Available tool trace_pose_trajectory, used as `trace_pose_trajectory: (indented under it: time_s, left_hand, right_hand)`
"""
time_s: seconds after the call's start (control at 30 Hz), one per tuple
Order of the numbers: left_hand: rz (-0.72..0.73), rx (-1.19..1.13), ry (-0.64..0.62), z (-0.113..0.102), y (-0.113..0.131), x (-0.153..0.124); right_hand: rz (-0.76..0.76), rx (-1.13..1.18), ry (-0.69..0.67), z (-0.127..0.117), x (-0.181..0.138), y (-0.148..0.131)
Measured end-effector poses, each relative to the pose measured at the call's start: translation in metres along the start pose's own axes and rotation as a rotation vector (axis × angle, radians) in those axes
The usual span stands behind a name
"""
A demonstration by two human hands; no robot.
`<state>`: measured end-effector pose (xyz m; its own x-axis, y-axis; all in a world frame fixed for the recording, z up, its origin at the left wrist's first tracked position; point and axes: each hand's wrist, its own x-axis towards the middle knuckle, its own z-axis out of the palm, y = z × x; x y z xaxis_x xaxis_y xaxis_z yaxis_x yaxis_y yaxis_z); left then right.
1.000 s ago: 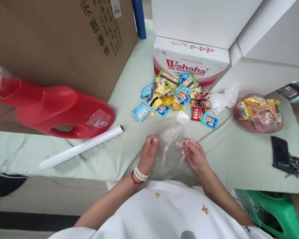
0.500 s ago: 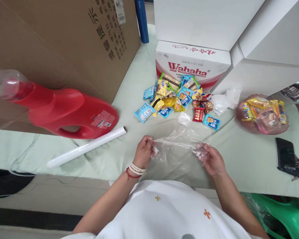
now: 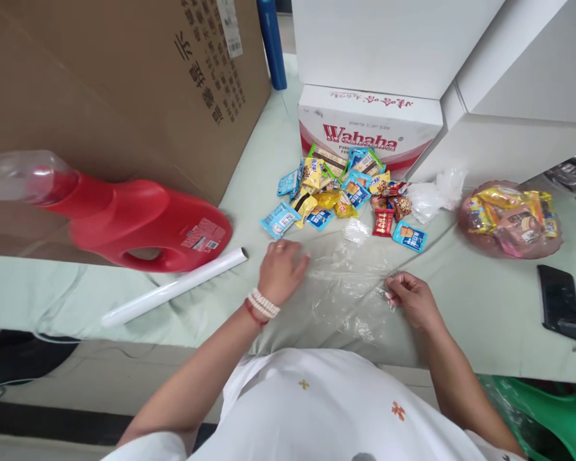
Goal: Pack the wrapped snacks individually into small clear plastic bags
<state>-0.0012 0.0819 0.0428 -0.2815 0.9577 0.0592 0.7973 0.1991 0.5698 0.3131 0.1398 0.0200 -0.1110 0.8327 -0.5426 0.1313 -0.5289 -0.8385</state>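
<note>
A thin, clear sheet of plastic film (image 3: 340,288) lies spread and wrinkled on the cloth before me. My right hand (image 3: 413,299) pinches its right edge between thumb and fingers. Over the left side of the film is my left hand (image 3: 282,272), holding nothing, its thumb apart from the fingers. Just beyond its fingertips lies a light-blue snack packet (image 3: 279,219), which I cannot see it touching. Behind the film is a heap of small wrapped snacks in yellow, blue, red and green, with a red packet (image 3: 383,222) and a blue packet (image 3: 409,236) at its right front.
A white roll (image 3: 175,288) and a red detergent jug (image 3: 148,224) lie left, by a large carton (image 3: 125,96). Behind the snacks stands a Wahaha box (image 3: 369,121). To the right are crumpled white plastic (image 3: 434,195), a pink bowl (image 3: 470,243) of snacks and a black phone (image 3: 559,298).
My left hand has let go of the film and moved slightly forward, opening. The film has dropped flatter onto the cloth. My right hand still holds its edge.
</note>
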Motion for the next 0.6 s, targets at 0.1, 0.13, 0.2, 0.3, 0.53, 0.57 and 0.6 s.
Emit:
trace_pose_trajectory:
  time_s: [0.1,0.13,0.2,0.3,0.53,0.57,0.6]
  left_hand:
    - [0.029,-0.061,-0.179,0.025,0.013,0.019]
    - [0.024,-0.092,-0.197,0.032,0.013,0.023]
    - [-0.012,-0.138,-0.171,0.04,0.005,0.028]
    - [-0.123,-0.172,-0.062,0.038,-0.015,0.034]
    - [-0.049,-0.039,0.273,0.026,-0.003,0.005]
    - [0.061,0.01,0.238,0.027,0.002,-0.004]
    - [0.179,0.059,0.156,0.028,0.005,-0.014]
  right_hand:
    - [-0.017,-0.051,-0.007,-0.005,0.001,0.0]
    - [-0.019,-0.067,0.004,-0.008,0.001,0.0]
    - [-0.017,-0.083,0.035,-0.016,0.0,0.002]
    - [-0.009,-0.059,0.057,-0.024,-0.002,0.006]
    - [-0.021,0.042,0.111,-0.01,0.0,-0.008]
    - [-0.022,0.046,0.102,-0.007,-0.002,-0.01]
    - [-0.021,0.036,0.083,-0.006,-0.004,-0.012]
